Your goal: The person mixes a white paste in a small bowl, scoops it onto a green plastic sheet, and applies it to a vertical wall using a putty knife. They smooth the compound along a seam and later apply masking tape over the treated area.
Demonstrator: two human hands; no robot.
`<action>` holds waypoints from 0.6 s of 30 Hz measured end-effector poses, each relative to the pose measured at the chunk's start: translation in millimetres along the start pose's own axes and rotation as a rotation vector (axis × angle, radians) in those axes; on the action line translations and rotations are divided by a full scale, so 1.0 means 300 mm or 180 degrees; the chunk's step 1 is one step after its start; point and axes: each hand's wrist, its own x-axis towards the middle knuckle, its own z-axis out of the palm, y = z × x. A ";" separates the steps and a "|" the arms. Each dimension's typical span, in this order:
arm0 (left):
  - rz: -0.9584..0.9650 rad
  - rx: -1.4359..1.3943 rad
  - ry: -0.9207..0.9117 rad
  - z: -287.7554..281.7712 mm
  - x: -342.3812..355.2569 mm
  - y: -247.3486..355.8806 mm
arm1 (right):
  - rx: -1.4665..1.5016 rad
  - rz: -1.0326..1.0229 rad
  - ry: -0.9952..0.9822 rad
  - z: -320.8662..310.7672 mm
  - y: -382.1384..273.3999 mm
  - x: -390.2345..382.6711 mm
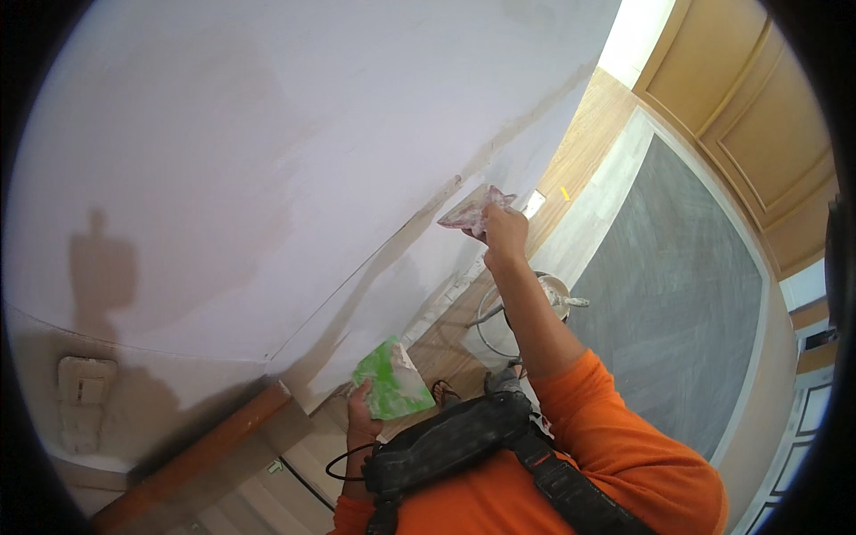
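Pale and patchy, a large wall (223,107) fills the left and middle of the view, with a thin dark line and a band of greyish filler slanting across it toward its right edge. Near that right edge, the person's right hand (502,232) is closed around a flat spreader (462,214) smeared with whitish and reddish paste; the spreader lies over the wall, though whether its blade touches the surface cannot be told. Lower down, beside the wall's bottom edge, the left hand (359,410) grips the left side of a green sheet (385,382) that carries white paste at its upper right. Partly behind the right forearm, a paste-stained bucket (555,294) stands near the edge of a dark grey floor panel (678,294) with a pale border. Wooden cabinet doors (713,80) rise beyond that panel's far edge. At the wall's lower left, a light-coloured switch box (87,383) sits to the left of a reddish-brown beam (196,453). Across the person's orange top (624,437) hangs a black pouch (437,446) on straps.
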 end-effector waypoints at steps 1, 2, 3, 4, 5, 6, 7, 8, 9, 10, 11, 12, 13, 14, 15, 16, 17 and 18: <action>-0.0012 0.0013 -0.0033 0.000 0.011 -0.013 | 0.0035 0.0038 0.0002 0.014 0.005 0.036; -0.0029 0.0028 -0.0070 0.002 0.022 -0.027 | 0.0069 0.0072 0.0008 0.029 0.004 0.075; -0.0011 0.0048 -0.0056 -0.008 0.012 -0.030 | -0.0499 -0.0012 -0.0118 0.108 -0.035 0.059; -0.0034 0.0027 -0.0039 -0.008 -0.003 -0.020 | -0.0756 0.0016 -0.0073 0.189 -0.080 0.037; -0.0050 -0.0014 -0.0014 -0.007 -0.020 -0.007 | -0.1025 0.0049 -0.0048 0.248 -0.107 0.009; -0.0081 -0.0081 -0.0015 -0.006 -0.016 0.001 | -0.0754 -0.0103 -0.0204 0.259 -0.124 -0.025; -0.0081 -0.0082 -0.0059 -0.005 -0.027 0.006 | -0.0487 -0.0229 -0.0376 0.241 -0.148 -0.067; -0.0078 -0.0087 -0.0096 -0.005 -0.036 0.014 | -0.0218 -0.0342 -0.0552 0.206 -0.155 -0.096; -0.0072 -0.0078 -0.0131 0.015 -0.060 0.027 | -0.0137 -0.0463 -0.0728 0.137 -0.168 -0.103; -0.0023 -0.0118 -0.0075 0.013 -0.080 0.035 | -0.0055 -0.0742 -0.0656 0.099 -0.177 -0.128; 0.0005 -0.0159 -0.0086 0.033 -0.081 0.033 | -0.0701 -0.1071 -0.0206 0.030 -0.160 -0.094; 0.0006 -0.0191 -0.0108 0.049 -0.085 0.022 | -0.0825 -0.0866 -0.0037 -0.045 -0.126 -0.033; -0.0011 -0.0232 -0.0202 0.048 -0.058 0.005 | -0.0962 -0.0690 0.0123 -0.090 -0.081 0.029; -0.0011 -0.0256 -0.0253 0.039 -0.039 -0.004 | -0.0854 -0.0521 0.0143 -0.091 -0.037 0.072; -0.0023 -0.0270 -0.0301 0.033 -0.033 -0.016 | -0.0746 -0.0347 0.0178 -0.074 -0.011 0.090; 0.0053 -0.0227 -0.0219 0.045 -0.058 -0.011 | -0.0410 -0.0083 0.0176 -0.002 0.006 0.057; 0.0121 -0.0190 -0.0150 0.067 -0.074 -0.010 | -0.0450 -0.0271 -0.0048 0.048 -0.003 0.025; 0.0233 -0.0160 -0.0025 0.083 -0.104 0.003 | -0.0467 -0.0408 -0.0320 0.112 -0.020 -0.033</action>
